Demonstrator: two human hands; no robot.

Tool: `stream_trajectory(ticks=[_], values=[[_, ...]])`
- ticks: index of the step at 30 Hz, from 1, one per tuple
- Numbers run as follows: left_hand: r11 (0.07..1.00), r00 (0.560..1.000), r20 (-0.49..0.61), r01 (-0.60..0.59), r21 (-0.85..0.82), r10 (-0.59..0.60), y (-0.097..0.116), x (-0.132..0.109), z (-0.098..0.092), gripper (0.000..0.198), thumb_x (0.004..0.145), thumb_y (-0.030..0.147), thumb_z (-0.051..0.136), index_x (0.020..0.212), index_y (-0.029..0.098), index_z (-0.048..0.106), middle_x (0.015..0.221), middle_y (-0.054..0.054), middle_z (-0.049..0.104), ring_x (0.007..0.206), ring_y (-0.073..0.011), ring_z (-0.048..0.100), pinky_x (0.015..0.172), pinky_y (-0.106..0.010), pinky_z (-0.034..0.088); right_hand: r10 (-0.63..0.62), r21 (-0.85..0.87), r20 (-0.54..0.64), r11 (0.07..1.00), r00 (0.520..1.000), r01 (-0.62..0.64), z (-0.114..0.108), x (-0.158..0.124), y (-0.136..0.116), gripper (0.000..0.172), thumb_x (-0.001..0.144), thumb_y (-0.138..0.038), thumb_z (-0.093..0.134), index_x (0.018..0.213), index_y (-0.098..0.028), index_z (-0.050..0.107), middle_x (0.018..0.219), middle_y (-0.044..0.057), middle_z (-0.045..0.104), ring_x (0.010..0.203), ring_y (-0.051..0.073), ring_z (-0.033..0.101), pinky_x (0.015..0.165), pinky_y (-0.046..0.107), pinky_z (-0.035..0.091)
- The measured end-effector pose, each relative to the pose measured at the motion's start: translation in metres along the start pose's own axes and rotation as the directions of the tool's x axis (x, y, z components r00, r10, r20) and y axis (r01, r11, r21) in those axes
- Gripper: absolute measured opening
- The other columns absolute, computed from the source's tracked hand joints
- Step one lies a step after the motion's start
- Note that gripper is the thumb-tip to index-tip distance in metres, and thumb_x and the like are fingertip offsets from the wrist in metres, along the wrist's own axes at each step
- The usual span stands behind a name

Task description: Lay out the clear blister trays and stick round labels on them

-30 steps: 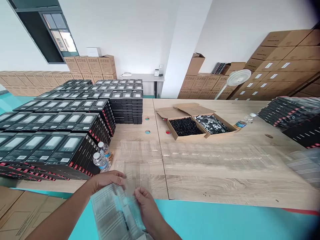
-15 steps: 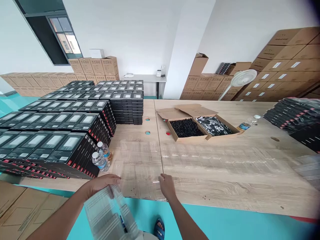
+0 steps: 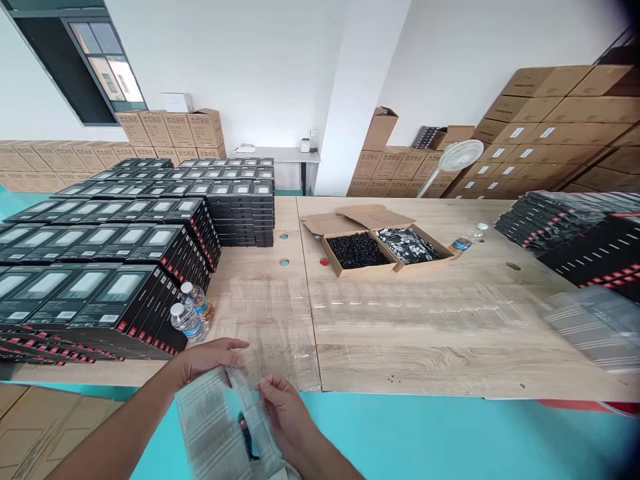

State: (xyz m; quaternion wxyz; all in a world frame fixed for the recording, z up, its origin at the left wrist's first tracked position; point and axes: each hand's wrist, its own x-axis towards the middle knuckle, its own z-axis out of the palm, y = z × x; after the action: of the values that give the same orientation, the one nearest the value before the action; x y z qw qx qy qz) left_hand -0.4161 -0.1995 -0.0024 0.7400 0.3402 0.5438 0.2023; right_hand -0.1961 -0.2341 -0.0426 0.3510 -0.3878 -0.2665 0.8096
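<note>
At the near edge of the worktable, head view: the right hand is back from the tabletop and is closing on the clear plastic sleeve, its fingers curling round a folded strip. The left hand is pinching the sleeve's upper edge, so neither hand is released. The sleeve is being held between both hands over the teal floor, with a dark object showing through it; I cannot tell what that object is. Just ahead, a sheet of clear film is lying across the wood-laminate worktable, between the hands and the rest of the bench. Two water bottles are standing just beside the stacked black retail boxes on the left. Farther along, an open cardboard box of black granules is sitting next to patterned black-and-white material.
</note>
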Motion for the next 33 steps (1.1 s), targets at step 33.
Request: stream_trajectory(ticks=[33], values=[[0.99, 0.999, -0.007, -0.048, 0.135, 0.049, 0.03, 0.001, 0.049, 0.091, 0.069, 0.04, 0.076, 0.145, 0.013, 0.034, 0.111, -0.015, 0.071, 0.07, -0.0199, 0.069, 0.068, -0.033, 0.051, 0.032, -0.136, 0.07, 0.99, 0.997, -0.022, -0.022, -0.021, -0.02, 0.04, 0.067, -0.05, 0.076, 0.063, -0.019, 0.051, 0.057, -0.007, 0.045, 0.052, 0.009, 0.035, 0.053, 0.024, 0.028]])
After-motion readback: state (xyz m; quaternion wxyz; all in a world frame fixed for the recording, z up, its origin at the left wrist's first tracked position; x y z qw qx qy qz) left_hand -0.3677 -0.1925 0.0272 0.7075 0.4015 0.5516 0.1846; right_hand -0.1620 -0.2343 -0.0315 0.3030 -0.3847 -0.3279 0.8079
